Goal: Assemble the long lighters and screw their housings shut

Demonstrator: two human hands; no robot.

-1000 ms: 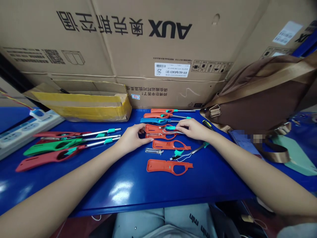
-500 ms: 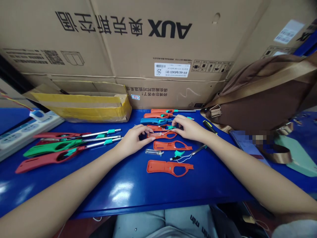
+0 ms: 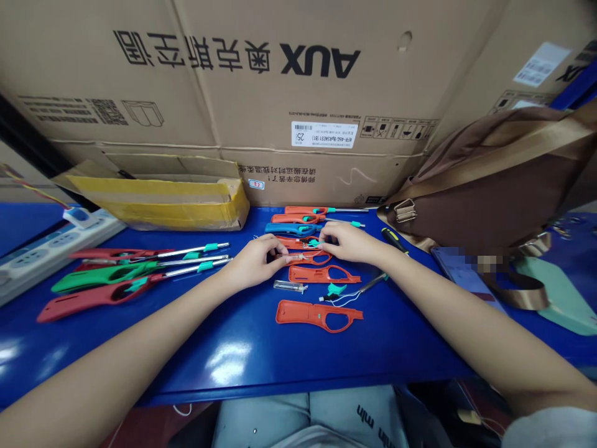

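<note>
Head cam — orange shell (image 3: 310,256) btwn fingers (image 3: 276,266)

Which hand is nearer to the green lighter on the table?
The left hand. It is just to the right of the green lighter; the right hand is farther right, beyond the left hand.

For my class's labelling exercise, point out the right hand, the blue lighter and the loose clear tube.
Right hand (image 3: 346,242): head view, back of hand.
Blue lighter (image 3: 285,229): head view, on its handle.
Loose clear tube (image 3: 289,286): head view, its middle.
</note>
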